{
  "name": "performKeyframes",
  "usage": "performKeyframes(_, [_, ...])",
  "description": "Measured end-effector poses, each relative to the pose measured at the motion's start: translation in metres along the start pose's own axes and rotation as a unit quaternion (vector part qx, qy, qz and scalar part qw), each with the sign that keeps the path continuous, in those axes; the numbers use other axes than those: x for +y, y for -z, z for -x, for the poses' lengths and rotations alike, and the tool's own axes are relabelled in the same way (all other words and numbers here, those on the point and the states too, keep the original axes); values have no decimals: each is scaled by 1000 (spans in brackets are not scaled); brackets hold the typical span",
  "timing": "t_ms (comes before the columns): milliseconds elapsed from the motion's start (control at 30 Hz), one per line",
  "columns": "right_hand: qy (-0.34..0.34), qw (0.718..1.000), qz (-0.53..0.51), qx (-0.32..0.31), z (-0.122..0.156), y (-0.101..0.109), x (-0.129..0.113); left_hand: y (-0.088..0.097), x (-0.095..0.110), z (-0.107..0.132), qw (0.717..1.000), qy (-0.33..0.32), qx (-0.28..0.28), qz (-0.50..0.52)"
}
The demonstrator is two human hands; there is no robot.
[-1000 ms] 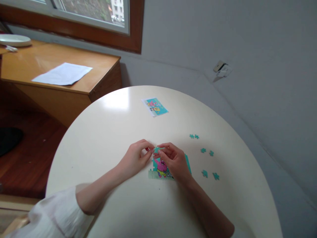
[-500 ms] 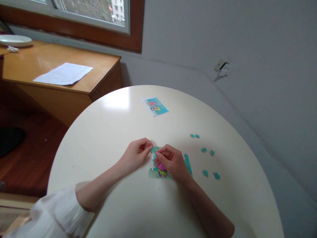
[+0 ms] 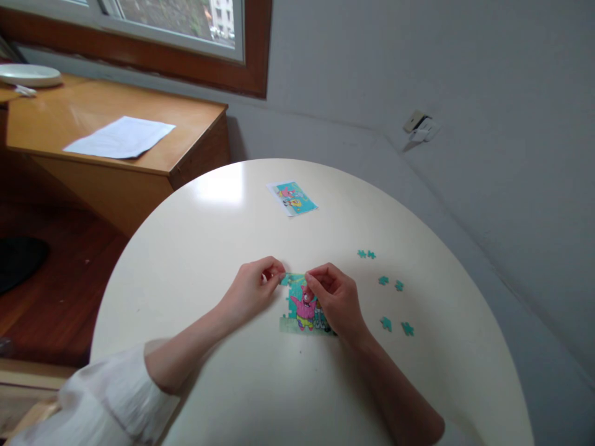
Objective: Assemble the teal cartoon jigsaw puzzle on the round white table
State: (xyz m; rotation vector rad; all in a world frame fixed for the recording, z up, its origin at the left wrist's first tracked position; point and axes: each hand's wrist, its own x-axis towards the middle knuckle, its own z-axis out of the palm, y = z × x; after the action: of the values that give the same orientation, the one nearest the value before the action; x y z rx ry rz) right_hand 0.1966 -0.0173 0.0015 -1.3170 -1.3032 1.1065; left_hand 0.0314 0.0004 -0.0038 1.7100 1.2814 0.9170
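Note:
A partly assembled jigsaw puzzle (image 3: 305, 313) with a pink cartoon starfish lies before me on the white round table. My left hand (image 3: 258, 284) is closed in a pinch at its upper left corner, thumb and forefinger on a small teal puzzle piece (image 3: 284, 280). Over the puzzle's right part, my right hand (image 3: 338, 298) has its thumb and forefinger pinched together near the top edge. Whatever those fingertips hold, if anything, is hidden. That hand covers much of the right side. Gaps show along the puzzle's left edge.
Several loose teal pieces (image 3: 385, 324) lie on the table (image 3: 223, 378) to the right. A picture card (image 3: 297, 198) with cartoon figures lies farther back. Behind on the left stands a wooden desk (image 3: 195, 118) with a paper sheet (image 3: 123, 137).
My right hand has moved right from the puzzle's upper left area, uncovering more of the starfish picture. My left hand has stayed at the upper left corner, nearly still.

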Motion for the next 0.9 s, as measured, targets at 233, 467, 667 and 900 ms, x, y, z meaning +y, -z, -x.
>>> performKeyframes(233, [17, 999, 15, 38, -3, 8, -2, 5, -2, -3, 998, 0, 33, -46])
performKeyframes(467, [14, 999, 12, 38, -4, 9, 2, 8, -4, -4, 997, -4, 53, -61])
performKeyframes(667, [15, 999, 13, 44, -4, 10, 3, 7, -2, -4, 997, -7, 50, -61])
performKeyframes(900, [8, 999, 4, 53, -4, 11, -2, 4, 0, -1, 999, 13, -5, -46])
